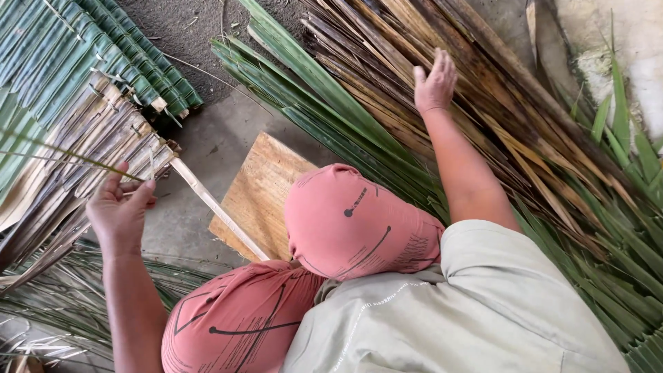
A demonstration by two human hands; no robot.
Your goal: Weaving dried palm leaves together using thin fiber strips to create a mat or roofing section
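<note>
Grey concrete floor (228, 138) strewn with palm leaves (359, 131); thin leaf strip (69, 157) pinched by left hand (119, 207); right hand (435, 81) spread on dried fronds (442, 41).

Grey concrete floor (207, 148), dusty, darker gritty patch at top. Flat wooden board (259, 193) lying on it. Pale rough wall (625, 41) top right, possibly whitewashed. Soft daylight.
</note>
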